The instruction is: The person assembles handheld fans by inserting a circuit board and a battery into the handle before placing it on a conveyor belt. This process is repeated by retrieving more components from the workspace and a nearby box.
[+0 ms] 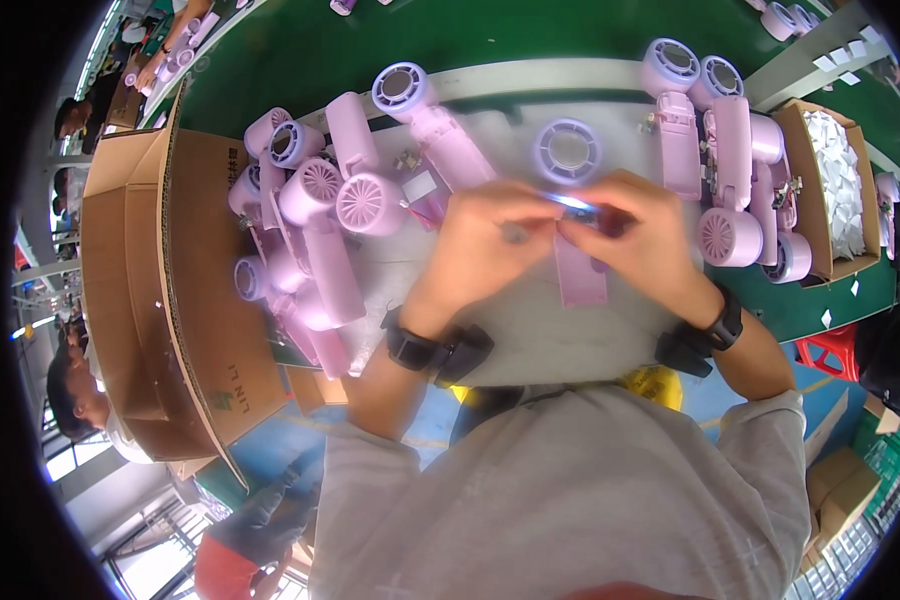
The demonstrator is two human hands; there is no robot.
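head cam, fisheye — looks straight down, close over bench (530,330)

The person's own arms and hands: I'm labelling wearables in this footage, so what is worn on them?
Both hands are bare, without gloves. The left hand has a black band with a chunky black block at the wrist. The right hand has a matching black wrist band and block. Loose light grey short sleeves leave both forearms uncovered.

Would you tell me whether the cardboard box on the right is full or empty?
Full: the cardboard box is packed nearly to its rim with white pieces.
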